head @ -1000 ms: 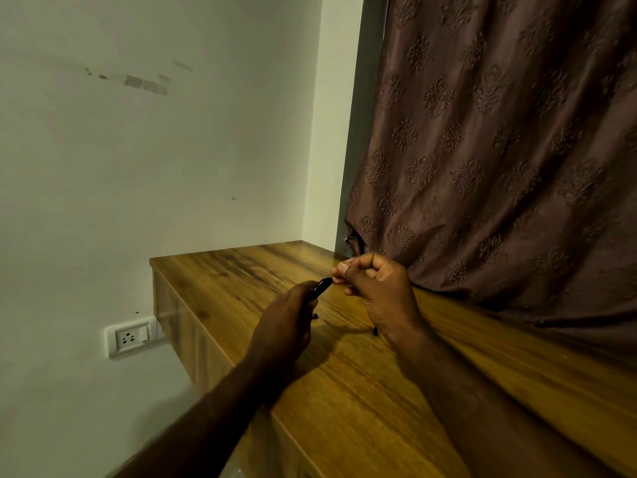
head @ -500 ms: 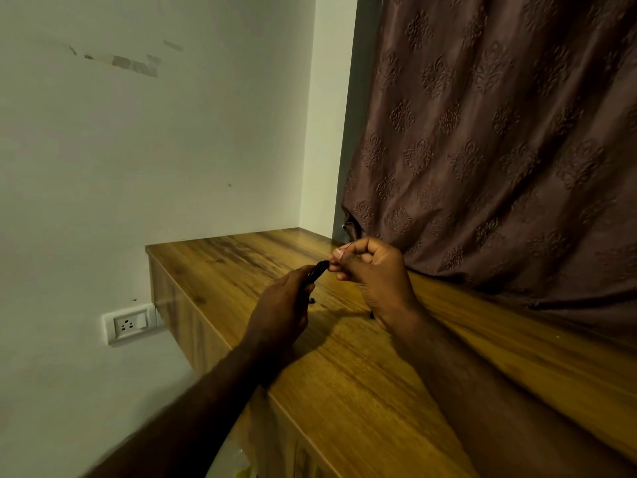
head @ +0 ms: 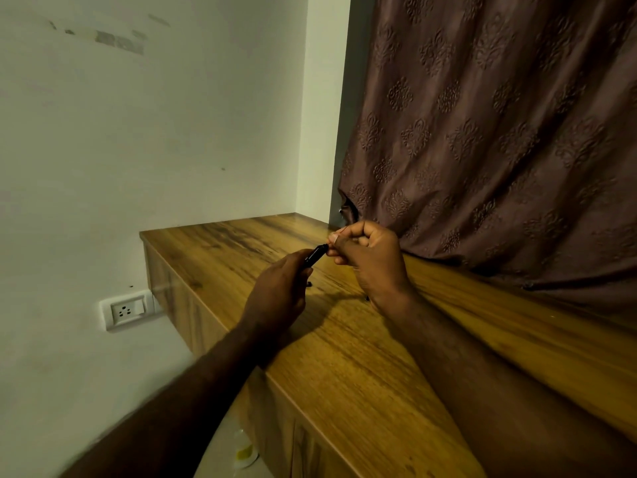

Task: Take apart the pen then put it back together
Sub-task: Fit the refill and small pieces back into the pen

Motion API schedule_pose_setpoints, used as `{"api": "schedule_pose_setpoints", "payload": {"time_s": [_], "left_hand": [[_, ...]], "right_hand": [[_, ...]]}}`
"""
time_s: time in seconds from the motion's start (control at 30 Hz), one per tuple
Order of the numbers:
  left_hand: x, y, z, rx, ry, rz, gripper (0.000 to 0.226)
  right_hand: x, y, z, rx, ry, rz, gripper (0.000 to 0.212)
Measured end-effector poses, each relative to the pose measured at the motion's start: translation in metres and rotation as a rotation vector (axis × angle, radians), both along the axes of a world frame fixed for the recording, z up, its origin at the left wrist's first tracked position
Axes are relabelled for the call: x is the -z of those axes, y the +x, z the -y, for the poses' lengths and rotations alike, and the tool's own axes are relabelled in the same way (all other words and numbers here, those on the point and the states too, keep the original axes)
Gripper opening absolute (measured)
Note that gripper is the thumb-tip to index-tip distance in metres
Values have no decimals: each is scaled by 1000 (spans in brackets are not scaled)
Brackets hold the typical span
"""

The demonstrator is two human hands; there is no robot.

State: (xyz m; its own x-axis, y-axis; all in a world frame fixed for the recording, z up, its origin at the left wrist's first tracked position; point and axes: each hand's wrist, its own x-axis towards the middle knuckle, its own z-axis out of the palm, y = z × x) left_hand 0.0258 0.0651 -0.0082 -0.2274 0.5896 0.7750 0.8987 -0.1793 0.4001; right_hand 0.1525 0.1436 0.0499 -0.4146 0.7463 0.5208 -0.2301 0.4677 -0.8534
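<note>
Two bare forearms reach in from 6 o'clock. Left hand [head: 277, 291] curled, knuckles up, fingers closed, aimed toward 1 o'clock. Right hand [head: 370, 258] at 2 o'clock from left, fist-like, thumb and forefinger pinched together, fingertips nearly meeting left's.

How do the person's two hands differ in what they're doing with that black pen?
The left hand wraps its whole fist around the pen, while the right hand only pinches at the pen's tip with its fingertips. The left hand sits lower and nearer the counter's front edge; the right hand is raised higher, close to the curtain. The left hand looks darker, in shadow; the right catches more light. Both are closed and held above the counter.
</note>
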Motion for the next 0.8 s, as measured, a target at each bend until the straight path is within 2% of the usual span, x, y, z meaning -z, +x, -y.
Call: {"api": "schedule_pose_setpoints", "payload": {"time_s": [0.2, 0.5, 0.8], "left_hand": [[1, 0, 0, 0, 4, -10, 42], [3, -1, -2, -1, -1, -37, 44], [4, -2, -2, -1, 9, -46, 44]], "right_hand": [[4, -2, -2, 29, -12, 17, 11], [7, 0, -5, -37, -106, 65, 9], [10, 3, -6, -45, -65, 98, 4]]}}
